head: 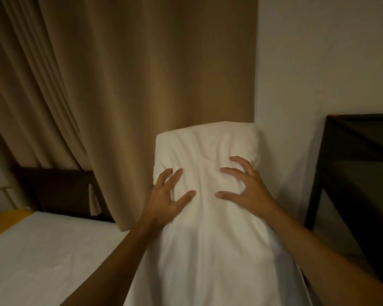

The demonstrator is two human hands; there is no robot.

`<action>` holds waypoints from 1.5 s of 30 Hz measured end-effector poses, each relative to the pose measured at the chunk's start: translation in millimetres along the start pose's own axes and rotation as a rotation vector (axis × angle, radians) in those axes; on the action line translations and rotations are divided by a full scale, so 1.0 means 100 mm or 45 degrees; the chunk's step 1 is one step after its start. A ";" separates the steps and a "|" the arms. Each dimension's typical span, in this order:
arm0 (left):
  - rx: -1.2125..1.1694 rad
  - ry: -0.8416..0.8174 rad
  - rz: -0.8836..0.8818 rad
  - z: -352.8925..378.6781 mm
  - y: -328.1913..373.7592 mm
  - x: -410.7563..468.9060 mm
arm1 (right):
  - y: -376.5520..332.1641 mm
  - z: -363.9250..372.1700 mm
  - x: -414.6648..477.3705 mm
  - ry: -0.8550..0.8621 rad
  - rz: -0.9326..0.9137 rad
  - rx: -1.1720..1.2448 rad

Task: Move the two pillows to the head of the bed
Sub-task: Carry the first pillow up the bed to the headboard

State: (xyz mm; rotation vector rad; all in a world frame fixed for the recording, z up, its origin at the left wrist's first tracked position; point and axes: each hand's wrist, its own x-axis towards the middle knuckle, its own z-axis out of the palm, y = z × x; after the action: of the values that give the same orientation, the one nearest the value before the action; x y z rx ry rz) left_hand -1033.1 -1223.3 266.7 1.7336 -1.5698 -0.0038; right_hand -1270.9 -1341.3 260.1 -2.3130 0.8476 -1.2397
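A white pillow [208, 228] stands on end in front of me, leaning toward the curtain and wall. My left hand [166, 198] presses into its left side with fingers spread and dug into the fabric. My right hand [244, 186] grips its right side the same way, fingers clawed into the cover. The bed [42, 250] with a white sheet lies at the lower left, and its dark headboard [60, 191] stands at the left behind it. A second pillow is not in view.
A long tan curtain [142, 96] hangs behind the pillow, down to the bed's corner. A dark table or shelf frame [352, 173] stands at the right against the white wall [318, 62]. Something yellow [7, 219] lies at the bed's far left edge.
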 end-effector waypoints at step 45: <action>0.596 0.715 -1.109 -0.88 -2.98 0.64 | -0.10 4.94 3.19 -1.004 -0.679 0.805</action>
State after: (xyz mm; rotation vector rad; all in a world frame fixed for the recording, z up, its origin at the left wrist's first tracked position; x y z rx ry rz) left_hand -724.2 -1250.8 198.7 2.3840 -0.3528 0.4059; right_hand -715.1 -1522.6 195.7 -2.2090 -0.3965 -0.5096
